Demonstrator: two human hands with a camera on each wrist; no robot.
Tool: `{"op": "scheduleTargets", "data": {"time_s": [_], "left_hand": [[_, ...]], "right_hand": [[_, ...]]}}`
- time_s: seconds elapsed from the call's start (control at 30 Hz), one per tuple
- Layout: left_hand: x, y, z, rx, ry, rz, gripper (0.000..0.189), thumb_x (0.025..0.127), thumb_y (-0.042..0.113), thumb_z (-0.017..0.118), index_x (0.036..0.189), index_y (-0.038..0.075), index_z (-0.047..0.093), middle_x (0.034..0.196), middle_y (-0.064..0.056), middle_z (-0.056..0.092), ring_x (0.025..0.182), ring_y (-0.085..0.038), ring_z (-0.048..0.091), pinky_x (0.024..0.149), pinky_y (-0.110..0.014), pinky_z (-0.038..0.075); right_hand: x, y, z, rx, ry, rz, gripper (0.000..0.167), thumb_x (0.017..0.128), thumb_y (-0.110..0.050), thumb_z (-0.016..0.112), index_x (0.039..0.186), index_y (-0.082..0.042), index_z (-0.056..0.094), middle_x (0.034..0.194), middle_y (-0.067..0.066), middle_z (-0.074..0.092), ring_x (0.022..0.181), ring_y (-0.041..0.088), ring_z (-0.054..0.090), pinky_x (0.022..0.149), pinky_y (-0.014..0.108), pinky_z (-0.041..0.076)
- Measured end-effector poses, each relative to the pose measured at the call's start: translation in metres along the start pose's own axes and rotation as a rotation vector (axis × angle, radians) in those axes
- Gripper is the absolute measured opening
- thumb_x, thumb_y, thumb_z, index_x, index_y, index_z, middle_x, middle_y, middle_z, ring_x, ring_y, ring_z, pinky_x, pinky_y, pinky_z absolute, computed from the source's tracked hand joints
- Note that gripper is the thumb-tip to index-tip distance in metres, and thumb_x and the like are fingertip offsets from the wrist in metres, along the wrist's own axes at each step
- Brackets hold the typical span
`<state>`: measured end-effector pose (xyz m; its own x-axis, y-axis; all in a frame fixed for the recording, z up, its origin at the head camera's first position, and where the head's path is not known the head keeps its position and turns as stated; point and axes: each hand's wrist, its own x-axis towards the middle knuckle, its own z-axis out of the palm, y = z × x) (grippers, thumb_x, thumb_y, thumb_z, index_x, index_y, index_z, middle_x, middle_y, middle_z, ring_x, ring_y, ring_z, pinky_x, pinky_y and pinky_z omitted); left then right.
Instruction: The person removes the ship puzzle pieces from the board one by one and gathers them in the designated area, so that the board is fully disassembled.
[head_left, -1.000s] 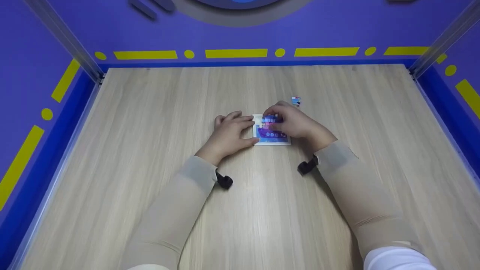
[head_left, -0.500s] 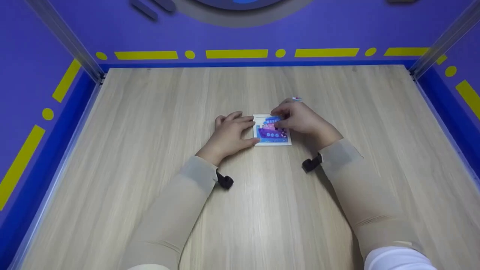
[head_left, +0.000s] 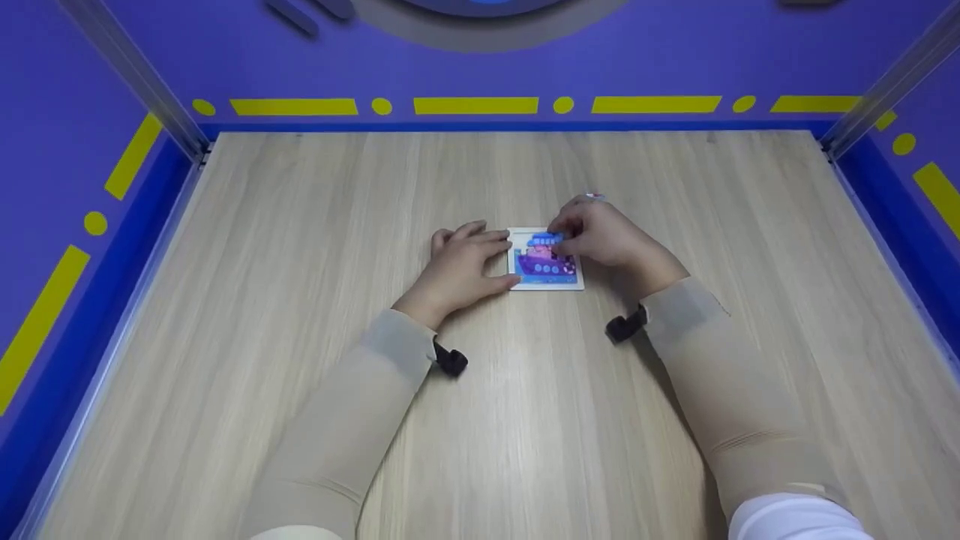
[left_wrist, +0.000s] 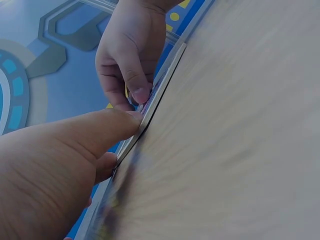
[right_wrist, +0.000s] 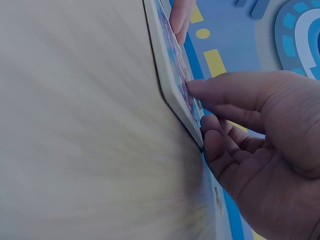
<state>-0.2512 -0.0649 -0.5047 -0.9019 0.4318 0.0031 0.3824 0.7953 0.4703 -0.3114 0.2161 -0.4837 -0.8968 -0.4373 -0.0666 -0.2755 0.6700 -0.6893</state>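
A small jigsaw puzzle [head_left: 536,271] in a white frame lies on the table, showing a purple and pink ship on blue water. My left hand [head_left: 466,270] rests along its left edge, thumb on the near corner and straight fingertips at the far one. Over the upper right part of the picture, my right hand [head_left: 600,234] pinches a puzzle piece [head_left: 556,238] between thumb and curled fingers. Those fingers hide most of the piece. Beyond the right knuckles, a loose puzzle piece [head_left: 595,196] shows only partly.
The wooden table [head_left: 480,420] stretches around the puzzle on all sides. A purple-blue wall [head_left: 480,75] with yellow marks closes off the back, and similar panels stand at left and right. Each wrist wears a black camera strap [head_left: 626,328].
My right hand has shifted slightly to the right over the puzzle, now covering most of the loose piece behind it. The left hand stays in place at the frame.
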Motion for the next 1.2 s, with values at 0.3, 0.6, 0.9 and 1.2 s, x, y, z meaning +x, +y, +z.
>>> {"op": "scheduleTargets", "data": {"time_s": [0.3,0.6,0.9,1.2], "left_hand": [[-0.001,0.000,-0.001,-0.008,-0.003,0.000,0.071,0.104,0.060,0.076,0.161,0.018,0.066,0.176,0.005,0.055,0.174,-0.028,0.033,0.134,-0.062,0.019],[-0.001,0.002,-0.002,-0.005,-0.009,0.001,0.070,0.104,0.059,0.075,0.160,0.018,0.066,0.175,0.004,0.056,0.174,-0.028,0.033,0.133,-0.063,0.019],[-0.001,0.003,-0.003,0.001,-0.013,0.001,0.071,0.104,0.059,0.076,0.161,0.018,0.066,0.175,0.003,0.056,0.174,-0.029,0.033,0.134,-0.065,0.018],[0.000,0.002,-0.002,0.012,-0.014,-0.003,0.071,0.104,0.059,0.076,0.161,0.019,0.066,0.175,0.004,0.056,0.174,-0.029,0.033,0.133,-0.065,0.019]], "right_hand": [[-0.003,0.014,-0.017,0.201,0.104,0.032,0.028,0.100,-0.013,0.083,0.127,-0.008,0.080,0.112,0.005,0.074,0.097,0.020,0.063,0.080,0.023,0.052],[-0.007,0.033,-0.039,0.661,0.220,0.069,0.023,0.101,0.000,0.078,0.123,-0.005,0.078,0.102,-0.003,0.076,0.094,0.012,0.068,0.081,0.021,0.059],[-0.011,0.055,-0.064,1.294,0.241,0.149,0.022,0.107,0.010,0.066,0.121,-0.002,0.079,0.095,0.007,0.081,0.077,0.014,0.075,0.071,0.024,0.061],[-0.019,0.068,-0.076,1.405,0.374,0.285,0.028,0.106,0.006,0.070,0.132,-0.005,0.073,0.097,0.006,0.073,0.083,0.016,0.069,0.073,0.024,0.060]]}}
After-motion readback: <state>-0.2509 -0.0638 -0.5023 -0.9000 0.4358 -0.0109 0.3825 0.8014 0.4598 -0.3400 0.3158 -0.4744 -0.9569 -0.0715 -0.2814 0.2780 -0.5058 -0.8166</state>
